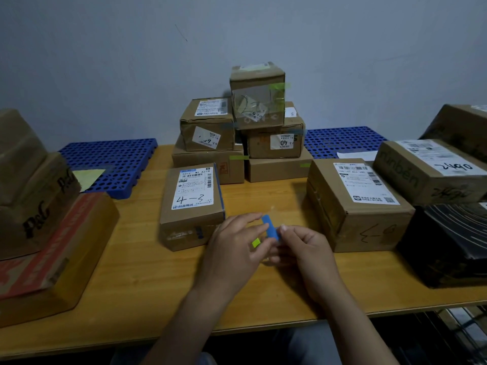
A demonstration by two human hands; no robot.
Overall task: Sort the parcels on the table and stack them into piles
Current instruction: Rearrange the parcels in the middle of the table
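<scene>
Front and centre, left hand (234, 243) and right hand (305, 248) pinch a blue strip (270, 227), perhaps tape. Box 4-3 (192, 196) lies just ahead-left, long axis pointing away, nearer the left hand.

Looks forward and down from head height, close over the bench (147, 280), facing the wall (105, 61) behind stacked parcels (208, 127).

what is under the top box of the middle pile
The 40 box, itself on a flatter box. The top box covers most of its lid, hiding any label there.
</scene>
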